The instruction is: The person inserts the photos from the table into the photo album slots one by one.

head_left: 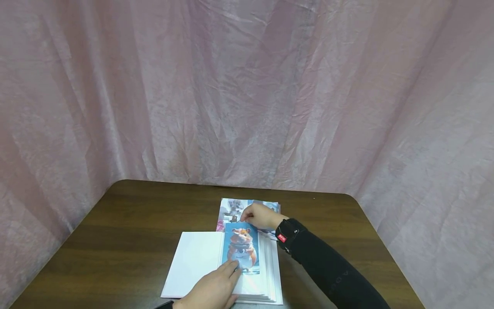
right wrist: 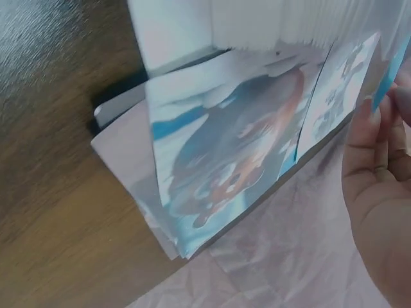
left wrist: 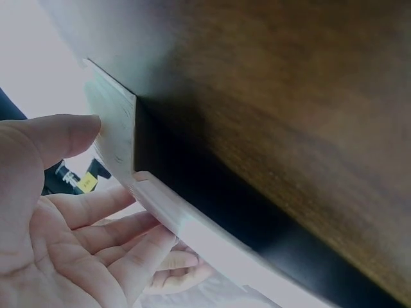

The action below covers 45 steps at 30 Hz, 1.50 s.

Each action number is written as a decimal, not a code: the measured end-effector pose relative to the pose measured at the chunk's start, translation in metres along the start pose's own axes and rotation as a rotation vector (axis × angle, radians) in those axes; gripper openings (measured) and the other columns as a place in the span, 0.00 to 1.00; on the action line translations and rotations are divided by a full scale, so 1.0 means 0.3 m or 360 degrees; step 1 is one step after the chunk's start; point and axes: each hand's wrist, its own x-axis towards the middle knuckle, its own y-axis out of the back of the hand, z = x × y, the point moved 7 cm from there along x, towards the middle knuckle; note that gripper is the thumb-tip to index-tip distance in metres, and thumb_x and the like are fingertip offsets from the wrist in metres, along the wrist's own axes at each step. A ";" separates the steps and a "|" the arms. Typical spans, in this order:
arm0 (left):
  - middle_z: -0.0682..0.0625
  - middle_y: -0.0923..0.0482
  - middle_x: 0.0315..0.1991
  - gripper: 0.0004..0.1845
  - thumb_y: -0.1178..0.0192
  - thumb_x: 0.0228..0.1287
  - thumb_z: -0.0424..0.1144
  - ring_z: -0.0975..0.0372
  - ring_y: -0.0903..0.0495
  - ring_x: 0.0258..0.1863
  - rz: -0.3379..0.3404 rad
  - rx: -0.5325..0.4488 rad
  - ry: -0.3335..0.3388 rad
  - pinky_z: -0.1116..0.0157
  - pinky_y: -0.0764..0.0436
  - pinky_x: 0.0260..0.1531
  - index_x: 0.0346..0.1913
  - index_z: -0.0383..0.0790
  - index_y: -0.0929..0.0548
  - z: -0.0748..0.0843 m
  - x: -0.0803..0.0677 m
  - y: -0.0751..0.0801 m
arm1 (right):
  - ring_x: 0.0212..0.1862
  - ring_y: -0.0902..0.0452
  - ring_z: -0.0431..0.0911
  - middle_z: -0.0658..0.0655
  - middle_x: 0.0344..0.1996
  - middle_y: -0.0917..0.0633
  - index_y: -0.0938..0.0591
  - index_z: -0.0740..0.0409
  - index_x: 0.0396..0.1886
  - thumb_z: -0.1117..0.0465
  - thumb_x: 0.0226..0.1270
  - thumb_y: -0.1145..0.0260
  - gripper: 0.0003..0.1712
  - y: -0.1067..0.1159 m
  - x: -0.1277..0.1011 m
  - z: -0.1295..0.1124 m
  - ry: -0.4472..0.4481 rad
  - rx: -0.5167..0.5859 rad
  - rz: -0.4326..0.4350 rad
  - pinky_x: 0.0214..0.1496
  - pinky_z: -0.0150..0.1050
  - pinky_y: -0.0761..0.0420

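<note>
A white photo album [head_left: 196, 257] lies spread on the table, its stack of pages on the right. On the top page is a blue picture card [head_left: 242, 244] with a hamster-like animal on it. My right hand [head_left: 260, 216] pinches the card's far edge between thumb and fingers; the right wrist view shows the fingertips on a blue edge. My left hand [head_left: 214, 286] rests on the near part of the album, extended fingertips touching the card's lower end. In the left wrist view, the left hand [left wrist: 70, 237] lies against the album's edge [left wrist: 192, 224]. Whether the card sits inside a sleeve I cannot tell.
Behind the album lie several more picture cards [head_left: 228, 211], partly under my right hand. They overlap in a loose pile, seen closer as printed cards [right wrist: 225, 154] in the right wrist view. A brown wooden table [head_left: 127, 231] carries everything, and a pink curtain [head_left: 247, 94] hangs beyond its far edge.
</note>
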 end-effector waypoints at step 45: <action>0.39 0.23 0.62 0.29 0.29 0.60 0.51 0.49 0.24 0.63 0.0007 -0.0068 0.0010 0.59 0.18 0.53 0.57 0.35 0.20 -0.004 -0.002 -0.005 | 0.30 0.25 0.35 0.45 0.28 0.15 0.12 0.54 0.31 0.69 0.70 0.36 0.10 -0.071 -0.021 -0.042 -0.0030 0.0244 -0.0241 0.35 0.30 0.24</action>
